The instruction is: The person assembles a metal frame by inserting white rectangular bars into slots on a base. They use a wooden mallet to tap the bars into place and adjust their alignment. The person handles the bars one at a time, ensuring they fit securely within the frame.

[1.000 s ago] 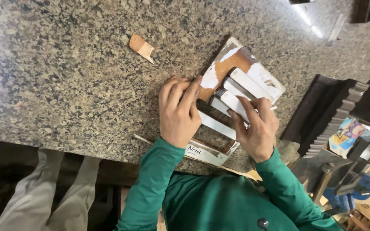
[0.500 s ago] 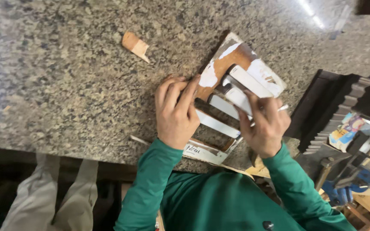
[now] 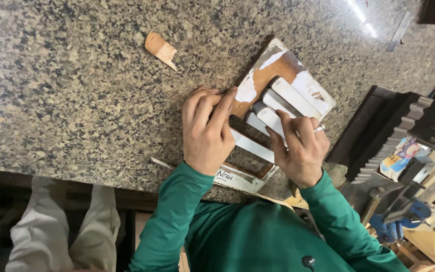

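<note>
Head view: a white label [image 3: 235, 179] with handwriting lies at the bench's near edge, under the left wrist. The board [image 3: 283, 83], brown with white patches, lies near that edge. The left hand [image 3: 208, 132] presses flat on its left side, fingers together. The right hand [image 3: 300, 148] pinches a white strip [image 3: 273, 121] on the board. A wood chip [image 3: 160, 49] lies well apart.

We see a speckled granite counter [image 3: 66, 90] catching ceiling-light glare at its far right, a dark ridged block [image 3: 378, 146] beside it, and wooden clutter [image 3: 429, 201] below.
</note>
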